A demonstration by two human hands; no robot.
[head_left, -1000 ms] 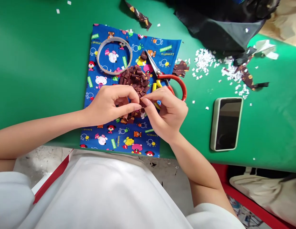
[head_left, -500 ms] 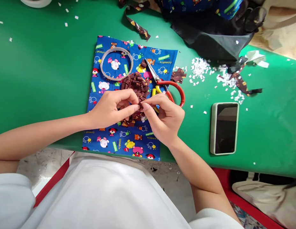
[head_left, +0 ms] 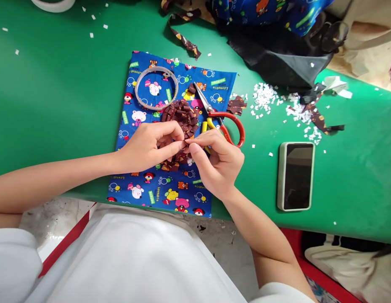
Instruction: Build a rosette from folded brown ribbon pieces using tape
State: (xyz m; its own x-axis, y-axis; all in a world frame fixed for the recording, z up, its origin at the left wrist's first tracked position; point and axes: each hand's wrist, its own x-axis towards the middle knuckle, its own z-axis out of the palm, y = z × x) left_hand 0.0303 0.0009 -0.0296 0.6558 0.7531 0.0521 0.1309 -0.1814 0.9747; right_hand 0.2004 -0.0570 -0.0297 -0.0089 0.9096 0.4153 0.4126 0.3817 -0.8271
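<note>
My left hand and my right hand meet fingertip to fingertip, both pinching one small brown fabric piece, mostly covered by the fingers. Just beneath them lies a heap of brown fabric pieces, several rolled up, on a blue cartoon-print cloth. A pale ring, like a roll of clear tape, rests on the cloth beyond my left hand. Red-handled scissors lie with blades pointing away, past my right hand. Beside them is a yellow-handled tool, partly hidden by that hand.
A phone in a pale case lies on the green table at right. White paper bits and brown scraps are scattered beyond it. Black fabric is bunched at the far right. A white round object stands far left.
The whole view has shifted slightly, with the table things appearing a little lower. Both hands stay pinched together on the brown piece, with only a small movement of the fingers.
</note>
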